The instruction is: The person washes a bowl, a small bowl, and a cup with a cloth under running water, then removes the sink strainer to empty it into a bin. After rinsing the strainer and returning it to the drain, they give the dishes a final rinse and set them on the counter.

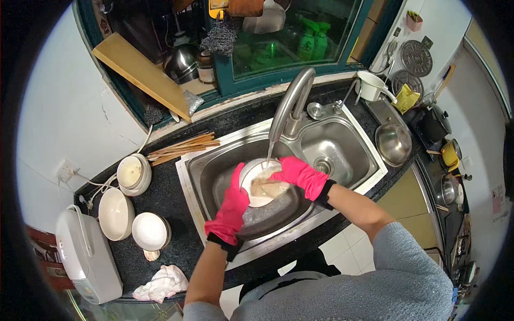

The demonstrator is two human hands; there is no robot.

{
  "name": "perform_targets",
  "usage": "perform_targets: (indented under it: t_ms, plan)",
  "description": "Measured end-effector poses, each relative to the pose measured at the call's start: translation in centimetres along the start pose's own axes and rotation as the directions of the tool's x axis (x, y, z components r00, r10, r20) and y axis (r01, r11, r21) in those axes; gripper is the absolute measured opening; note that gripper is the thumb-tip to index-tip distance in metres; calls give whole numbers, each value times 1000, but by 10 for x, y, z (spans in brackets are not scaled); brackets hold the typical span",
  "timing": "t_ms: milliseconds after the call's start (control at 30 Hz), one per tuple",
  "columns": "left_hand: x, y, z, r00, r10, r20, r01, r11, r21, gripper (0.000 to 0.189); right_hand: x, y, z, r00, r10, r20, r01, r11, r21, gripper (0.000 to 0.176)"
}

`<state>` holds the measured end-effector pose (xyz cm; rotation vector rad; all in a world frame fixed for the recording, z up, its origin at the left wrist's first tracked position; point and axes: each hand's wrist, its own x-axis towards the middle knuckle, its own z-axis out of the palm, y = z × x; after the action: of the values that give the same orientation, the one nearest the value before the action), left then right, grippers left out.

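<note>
Both of my hands wear pink rubber gloves with dark cuffs. My left hand (pixel 233 202) grips the left rim of a white bowl (pixel 257 201) over the larger sink basin. On the right side, my right hand (pixel 301 175) presses a beige cloth (pixel 267 185) against the inside of the bowl, its fingertips partly hidden in the cloth. A thin stream of water runs from the curved faucet (pixel 292 99) into the bowl.
Stacked bowls (pixel 134 172), a large white bowl (pixel 116 214) and more bowls (pixel 150 231) stand left of the sink (pixel 194 200). Chopsticks (pixel 184 147), a rice cooker (pixel 88 257) and a crumpled cloth (pixel 162 283) lie nearby. At the right are a metal bowl (pixel 393 144) and a white pot (pixel 370 85).
</note>
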<state>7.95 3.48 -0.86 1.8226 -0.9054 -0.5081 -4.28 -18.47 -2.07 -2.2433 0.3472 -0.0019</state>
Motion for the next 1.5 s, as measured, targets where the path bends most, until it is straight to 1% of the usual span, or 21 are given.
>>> perform_targets:
  t_ms: [67, 133, 267, 333, 367, 400, 467, 533, 633, 733, 767, 833, 900, 933, 1000, 1200, 1233, 1267, 1333, 1400, 1500]
  plan:
    - [17, -10, -10, 997, -28, 74, 19, 992, 122, 74, 4, -36, -13, 993, -35, -112, -33, 830, -557, 49]
    - [34, -17, -13, 973, -108, 205, 28, 933, 359, 71, 2, -48, -17, 997, -50, -63, 2, 797, -604, 42]
    - [40, 20, -30, 951, -211, 225, 109, 912, 395, 65, 4, -19, -6, 984, -20, -177, -49, 925, -377, 50]
    - [21, 35, -30, 950, 297, 99, -274, 634, 723, 66, -6, -13, -11, 982, 30, -186, -74, 969, -237, 52]
    - [13, 29, -31, 893, 425, 148, -409, 629, 661, 68, -15, -14, -16, 977, 130, -170, -157, 975, -160, 54]
    - [7, 31, -34, 892, 425, 155, -414, 629, 658, 68, -23, -24, -22, 962, 230, -145, -243, 966, -83, 55]
    - [-7, 35, -41, 691, 477, 542, -722, 443, 531, 62, -28, -30, -30, 897, 439, 57, -442, 895, 60, 52]
    - [-11, 20, -26, 610, 574, 546, -788, 367, 495, 44, -32, -22, -32, 921, 280, 272, -312, 947, 80, 59]
    - [-16, -2, -5, 654, 340, 676, -748, 429, 507, 30, -35, -25, -19, 982, 41, 184, -16, 990, -137, 54]
    - [-25, -28, 6, 656, 651, 381, -755, 555, 351, 18, -38, -11, -16, 984, -96, 149, 133, 953, -271, 50]
    - [-25, -28, 5, 708, 618, 342, -706, 621, 341, 19, -37, -14, -17, 985, -93, 144, 129, 955, -266, 50]
    - [-26, -26, 8, 757, 577, 306, -653, 686, 323, 21, -35, -20, -23, 974, 182, 135, -214, 937, 276, 48]
    - [-24, 1, 5, 944, 96, 317, -207, 919, 336, 27, -37, -35, -31, 986, 168, 6, -160, 920, 358, 47]
    - [-24, 15, 1, 941, 100, 323, -212, 918, 335, 27, -37, -40, -33, 980, 158, -121, -93, 899, 428, 47]
    - [-25, 37, -4, 919, -134, 372, 253, 922, -293, 36, -37, -50, -38, 979, 81, -187, 35, 839, 544, 46]
    - [-10, 40, 7, 932, -214, 291, 335, 814, -474, 35, -54, -102, -54, 896, 261, -360, -19, 830, 557, 45]
    - [-7, 42, 8, 933, -213, 291, 334, 814, -475, 35, -56, -99, -47, 844, 443, -303, -294, 854, 428, 44]
    - [-5, 49, 8, 928, -179, 326, 343, 750, -565, 32, -59, -103, -34, 844, 442, -305, -294, 855, 427, 44]
    - [-2, 50, 18, 923, -137, 360, 353, 677, -646, 29, -59, -114, -4, 801, -231, -552, 120, 966, -231, 40]
    - [-2, 46, 33, 982, 29, 187, 148, 500, -853, 25, -56, -118, 7, 787, -332, -520, 50, 875, -482, 40]
    - [-9, 57, 30, 982, -24, 185, 158, 633, -758, 27, -43, -103, -5, 779, -484, -399, 81, 709, -701, 43]
